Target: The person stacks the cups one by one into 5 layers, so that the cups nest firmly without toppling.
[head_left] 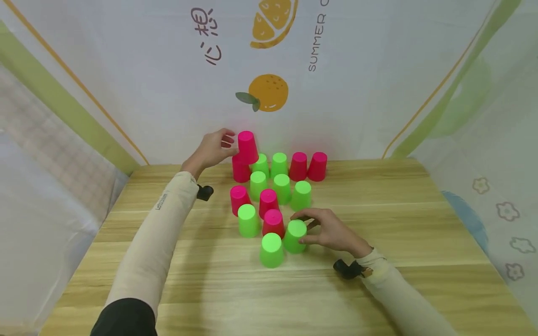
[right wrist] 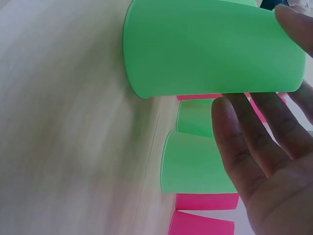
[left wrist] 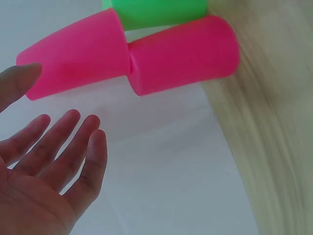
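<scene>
My left hand (head_left: 216, 148) is beside a pink cup (head_left: 247, 147) at the back left, its thumb at the cup's side and its other fingers apart from it. That cup stands upside down, raised over a lower pink cup (left wrist: 186, 56) and overlapping a green cup (head_left: 261, 164) next to it. At the front, my right hand (head_left: 329, 231) holds an upside-down green cup (right wrist: 210, 49) loosely, thumb on the near side and fingers round the far side. The cup stands on the table, with a gap between it and the palm.
Several more upside-down cups stand in rows on the wooden table (head_left: 378, 289), among them a front green cup (head_left: 271, 252), a pink cup (head_left: 273, 223) behind it and a back-right pink cup (head_left: 317, 166). A white printed cloth (head_left: 357, 93) hangs behind the table.
</scene>
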{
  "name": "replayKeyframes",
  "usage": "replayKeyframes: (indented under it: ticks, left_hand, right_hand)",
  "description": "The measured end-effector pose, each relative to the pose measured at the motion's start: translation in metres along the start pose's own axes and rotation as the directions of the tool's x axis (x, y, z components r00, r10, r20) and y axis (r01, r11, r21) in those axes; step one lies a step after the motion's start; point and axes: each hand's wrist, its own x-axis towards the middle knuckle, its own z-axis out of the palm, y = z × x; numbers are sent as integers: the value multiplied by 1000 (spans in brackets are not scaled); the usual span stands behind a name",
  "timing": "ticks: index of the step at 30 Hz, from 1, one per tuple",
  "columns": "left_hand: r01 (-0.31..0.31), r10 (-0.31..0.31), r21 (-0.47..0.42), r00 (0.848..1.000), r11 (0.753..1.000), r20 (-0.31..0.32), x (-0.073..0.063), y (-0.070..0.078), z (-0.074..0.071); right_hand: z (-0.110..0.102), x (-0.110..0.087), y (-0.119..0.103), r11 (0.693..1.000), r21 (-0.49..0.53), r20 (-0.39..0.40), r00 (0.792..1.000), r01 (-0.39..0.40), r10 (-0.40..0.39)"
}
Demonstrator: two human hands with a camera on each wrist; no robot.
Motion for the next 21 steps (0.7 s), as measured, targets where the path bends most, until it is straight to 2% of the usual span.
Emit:
replayKeyframes:
  ticks: [5,9,14,21]
  left_hand:
    - [-8,8,0,999,1000,-33,-16,-11,-1]
    - [-57,56,-15,994,998,-89,-37,-15,2]
    - [-142,133,-62,983,988,-127,-69,-9,13]
    - [-211,203,-83,974,974,-101,-107,1,39]
  right_hand:
    - [-4,2,-1,1000,-18,1,1000,14,-14]
    - [-12,5,-2,999,-33,-6,999,34,-34]
    - [-25,11,-10,999,-29,-11,999,39,-39]
    - [-47,25,-25,996,-49,7,997,72,-72]
